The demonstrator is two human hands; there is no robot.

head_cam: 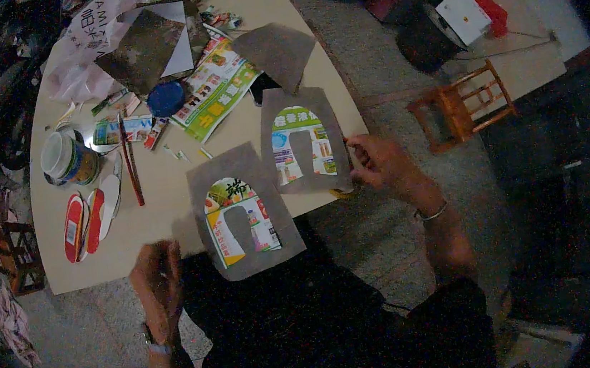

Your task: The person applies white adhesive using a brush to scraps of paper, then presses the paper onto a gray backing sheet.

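Note:
Two grey sheets lie before me, the nearer one (289, 238) hanging partly over the table edge, the farther one (268, 149) just beyond it to the right. Each bears a U-shaped cutout of printed paper; one is the nearer cutout (219, 232), the other the farther cutout (284, 155). My right hand (393, 165) is at the right edge of the farther sheet, fingers curled; whether it grips anything is too dim to tell. My left hand (157, 282) hovers at the table's front edge, left of the nearer sheet, fingers bent together. Nothing shows clearly in it.
Left on the table (164, 219) are red-and-white sole-shaped pieces (74, 228), a thin dark-red stick (132, 174) and a lidded tub (74, 158). Behind lie a blue lid (166, 99), printed flyers (215, 95), dark sheets (146, 49) and a plastic bag (79, 80). A wooden chair (447, 114) stands right.

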